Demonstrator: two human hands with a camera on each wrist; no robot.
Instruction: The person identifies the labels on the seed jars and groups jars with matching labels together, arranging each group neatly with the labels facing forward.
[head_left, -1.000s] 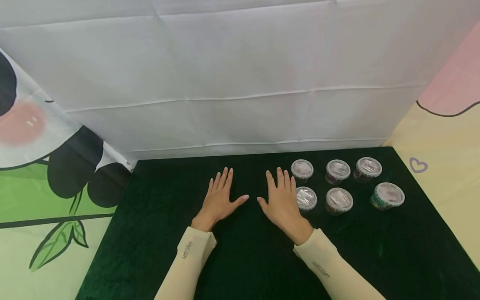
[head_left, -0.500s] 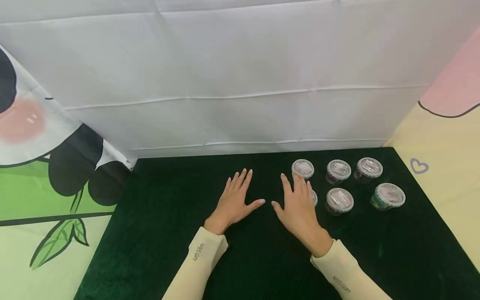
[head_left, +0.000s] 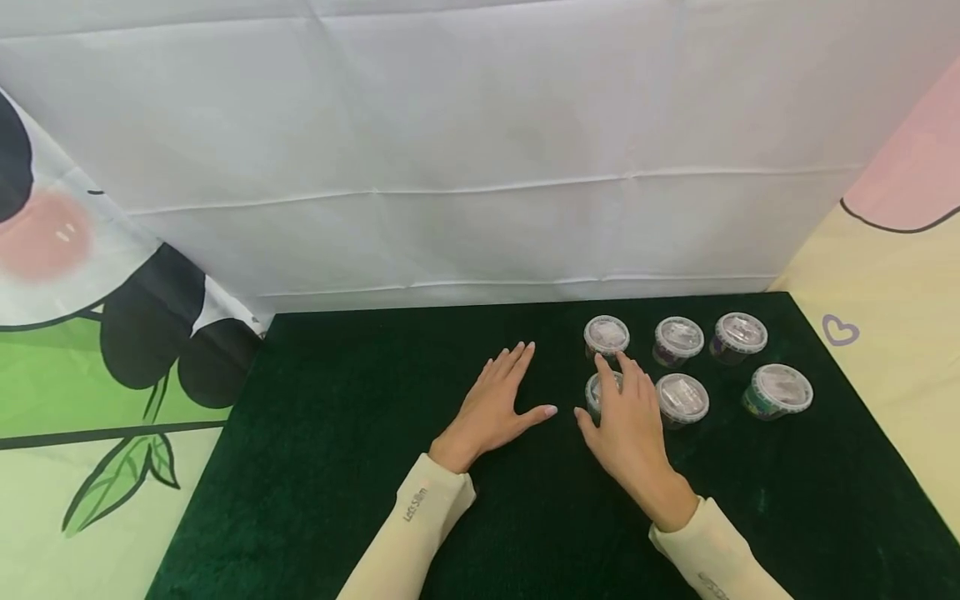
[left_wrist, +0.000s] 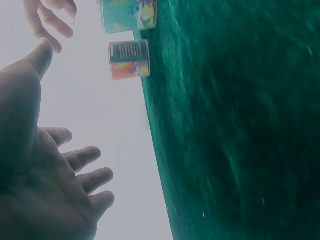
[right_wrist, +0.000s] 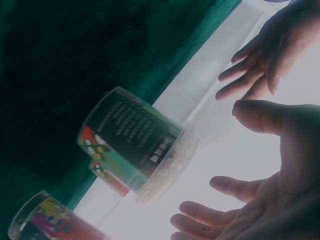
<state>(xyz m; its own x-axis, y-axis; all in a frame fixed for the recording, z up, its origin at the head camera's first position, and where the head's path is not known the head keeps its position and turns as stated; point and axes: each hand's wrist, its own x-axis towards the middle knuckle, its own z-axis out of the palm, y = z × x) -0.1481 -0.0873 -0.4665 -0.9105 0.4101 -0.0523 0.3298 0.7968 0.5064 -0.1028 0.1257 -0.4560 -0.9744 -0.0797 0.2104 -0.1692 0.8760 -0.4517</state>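
Over the near-left lidded plastic tub (head_left: 594, 395) hovers my right hand (head_left: 632, 429), with spread fingers partly hiding the lid; I cannot tell from the head view if they touch. The right wrist view shows this hand beside a tub with dark and coloured printed wrap (right_wrist: 132, 137), a gap between them. My left hand (head_left: 489, 417) stays left of the tubs with straight fingers and thumb out, holding nothing. Behind the near-left tub stands another tub (head_left: 606, 333), and a third tub (head_left: 684, 397) sits just right of my right hand.
More tubs stand to the right: one at the back (head_left: 678, 338), one at the back right (head_left: 739, 335) and a green-sided tub (head_left: 780, 390) nearer. All rest on a dark green cloth-covered table (head_left: 322, 433). A white sheet (head_left: 480, 167) hangs behind its far edge.
Both hands have moved right across the table, the right one from beside the near-left tub to over it. The tubs have not visibly moved.
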